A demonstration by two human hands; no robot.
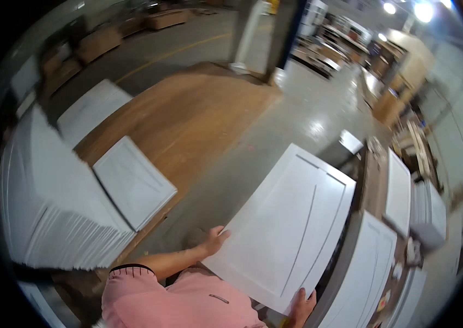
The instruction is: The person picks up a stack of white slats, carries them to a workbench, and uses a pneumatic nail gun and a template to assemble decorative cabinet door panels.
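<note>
A large white cabinet door panel (pixel 275 224) with a grooved frame pattern is held in front of my body, tilted. My left hand (pixel 215 241) grips its left edge, fingers closed round the rim. At the lower right corner, my right hand (pixel 302 307) holds the near edge, with the thumb on the face and the other fingers partly hidden. Right of the held panel, another white door panel (pixel 358 273) of similar pattern lies on a workbench (pixel 373 183).
To the left, a tall stack of white panels (pixel 51 186) stands by a brown board platform (pixel 188 109), with a single panel (pixel 133 183) beside it. More white panels (pixel 428 213) sit along the bench at right. A pillar (pixel 247 33) rises beyond the platform.
</note>
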